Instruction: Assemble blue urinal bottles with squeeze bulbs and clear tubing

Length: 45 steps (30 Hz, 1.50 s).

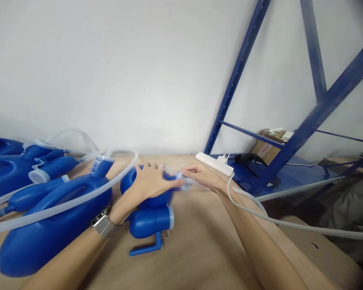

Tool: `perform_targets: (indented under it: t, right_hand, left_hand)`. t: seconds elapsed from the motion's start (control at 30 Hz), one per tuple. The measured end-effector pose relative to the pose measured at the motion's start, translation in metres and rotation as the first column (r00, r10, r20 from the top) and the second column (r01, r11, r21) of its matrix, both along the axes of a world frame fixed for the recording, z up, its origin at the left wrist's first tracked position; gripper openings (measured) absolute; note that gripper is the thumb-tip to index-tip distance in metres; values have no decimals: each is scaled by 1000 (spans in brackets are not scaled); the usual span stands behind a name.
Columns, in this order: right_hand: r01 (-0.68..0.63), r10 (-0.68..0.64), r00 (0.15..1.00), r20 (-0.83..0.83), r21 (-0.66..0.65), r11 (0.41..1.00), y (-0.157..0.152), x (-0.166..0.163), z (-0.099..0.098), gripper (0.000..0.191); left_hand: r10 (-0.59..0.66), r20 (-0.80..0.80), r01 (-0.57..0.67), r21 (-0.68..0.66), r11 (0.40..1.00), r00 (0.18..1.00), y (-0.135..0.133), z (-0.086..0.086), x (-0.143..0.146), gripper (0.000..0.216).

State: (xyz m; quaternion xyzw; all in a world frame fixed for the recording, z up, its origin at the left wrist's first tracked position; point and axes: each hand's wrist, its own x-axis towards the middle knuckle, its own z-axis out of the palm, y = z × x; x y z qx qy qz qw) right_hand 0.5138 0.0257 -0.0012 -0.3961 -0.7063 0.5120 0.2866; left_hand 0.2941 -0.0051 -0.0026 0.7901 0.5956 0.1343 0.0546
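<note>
Pinching a translucent pale-blue fitting (pixel 185 186), blurred by motion, between thumb and fingers of right hand (pixel 198 175); closing fingers in a light, narrow grip. Holding a rounded blue plastic bottle (pixel 157 198) with left hand (pixel 151 181), spreading fingers across its upper side and stretching thumb to the fitting at the neck end. Finding that bottle lying on the brown desk (pixel 196 249), neck pointing right. Wearing a silver metal watch (pixel 103 221) on left wrist.

Noting, just on the near side of the bottle, a small blue cylindrical container (pixel 149 222) with a translucent rim, and a blue L-shaped handle (pixel 147 250) just beside it. Seeing a translucent tube (pixel 255 200) emerging past right forearm; being unable to tell whether joined to the fitting.

Looking left, finding a large blue plastic jug (pixel 57 237), with a translucent ribbed hose (pixel 87 196) crossing in front, and more blue vessels beyond. Looking right, seeing a white power strip (pixel 210 162) near the desk edge, beside a blue metal rack (pixel 237 72), with a cardboard box (pixel 266 151) farther back.
</note>
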Motion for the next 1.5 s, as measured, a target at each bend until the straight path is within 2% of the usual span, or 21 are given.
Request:
perform_targets:
  t: [0.2, 0.47, 0.67, 0.8, 0.87, 0.97, 1.1, 1.27, 1.4, 1.5]
  right_hand:
    - [64, -64, 998, 5, 12, 998, 3, 1, -8, 67]
    - [132, -132, 991, 2, 37, 991, -1, 0, -14, 67]
    - [32, -36, 998, 42, 94, 995, -7, 7, 0, 67]
    - [-147, 139, 989, 60, 166, 975, -8, 24, 11, 75]
    - [-193, 168, 978, 124, 226, 955, -8, 29, 13, 78]
    - [-186, 106, 965, 239, 340, 922, -12, 26, 14, 76]
    - [-164, 31, 958, 285, 456, 875, -16, 17, 15, 68]
    - [-161, 0, 945, 327, 466, 870, -19, 17, 14, 68]
    - [-154, -7, 950, 312, 488, 859, -23, 17, 6, 69]
    - [-85, -57, 966, 253, 518, 851, -29, 16, -3, 68]
  left_hand:
    - [34, 82, -31, -34, 999, 996, 5, 2, 1, 91]
    - [27, 106, -22, -49, 999, 994, 6, 2, 0, 86]
    - [-78, 57, 81, -55, 995, 995, 6, 1, -11, 82]
    - [-165, 29, 166, -42, 985, 986, 13, 6, -23, 84]
    - [-235, 30, 236, -55, 970, 972, 19, 8, -31, 82]
    - [-317, 62, 321, -57, 945, 946, 29, 8, -43, 77]
    - [-304, 58, 307, -30, 951, 951, 33, 6, -47, 75]
    - [-265, 25, 265, 12, 964, 964, 33, 3, -43, 74]
    - [-276, 3, 275, 49, 960, 961, 36, 0, -42, 77]
    - [-253, 6, 252, 72, 965, 967, 37, -1, -41, 78]
